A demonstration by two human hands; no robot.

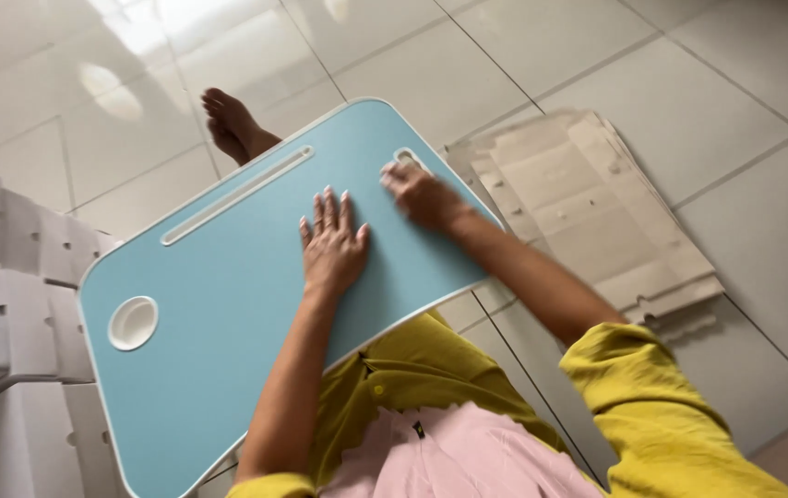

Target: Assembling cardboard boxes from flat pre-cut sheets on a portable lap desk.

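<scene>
Left hand (332, 247) flat, fingers spread on blue tabletop (228, 314); right hand (422, 195) fingers curled loosely at its corner slot (407, 157), gripping nothing.

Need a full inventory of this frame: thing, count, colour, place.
lap table: 1, light blue top with white rim, across the person's lap, centre-left
round cup recess: 1, white, near the table's left end
long slot: 1, white, along the table's far edge
flattened cardboard: 1 stack, tan, on the floor to the right
white packing pieces: several, white with holes, at the left edge
tiled floor: glossy white, all around
foot: 1, bare, beyond the table's far edge
left hand: flat, palm down on the table top
right hand: on the table's far right corner, fingers by a small slot
</scene>
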